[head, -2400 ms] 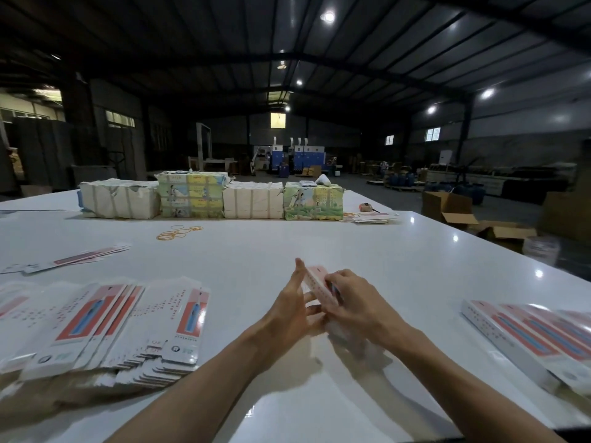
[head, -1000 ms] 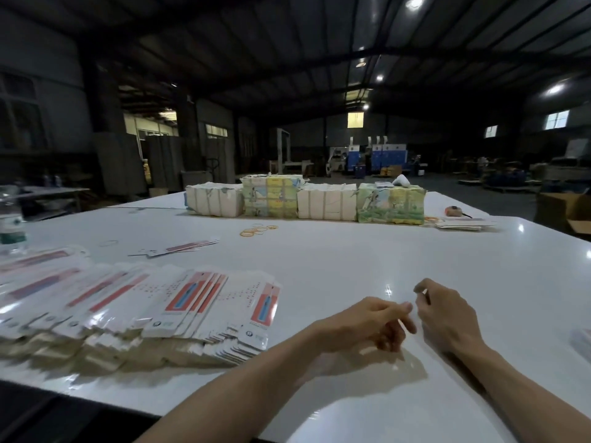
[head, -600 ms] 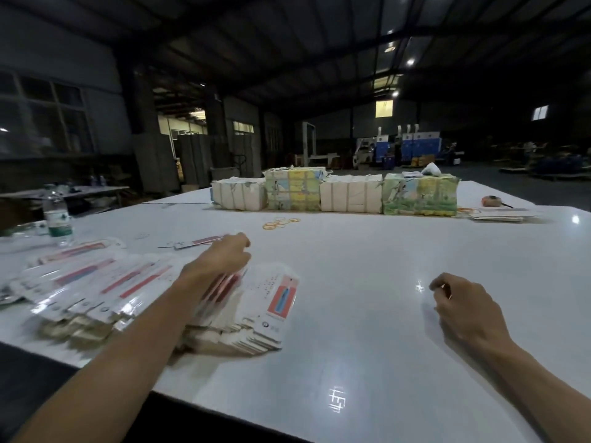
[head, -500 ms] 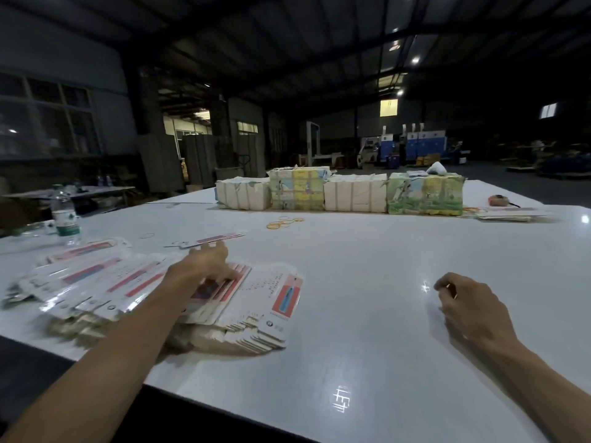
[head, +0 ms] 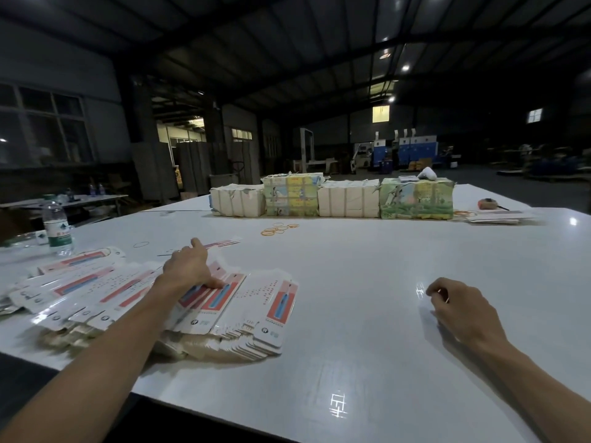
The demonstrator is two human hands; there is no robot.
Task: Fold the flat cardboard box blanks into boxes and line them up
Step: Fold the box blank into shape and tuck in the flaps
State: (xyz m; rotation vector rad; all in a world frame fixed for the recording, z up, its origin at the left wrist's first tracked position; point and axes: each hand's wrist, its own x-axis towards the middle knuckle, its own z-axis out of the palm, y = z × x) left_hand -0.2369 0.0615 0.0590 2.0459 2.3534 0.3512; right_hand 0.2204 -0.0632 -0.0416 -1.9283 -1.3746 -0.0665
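Head view: left hand (head: 187,270) presses straight fingers (head: 200,247) onto the fanned blanks (head: 278,302) at left on the bench (head: 351,298); right hand (head: 460,310) rests loosely curled, empty. Pick-up step; next, peel one blank free.

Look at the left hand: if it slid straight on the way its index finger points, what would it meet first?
Most likely the lone flat blank lying just beyond the fingertip of the left hand, which rests on the fanned blanks; depth is unclear, so they may already touch.
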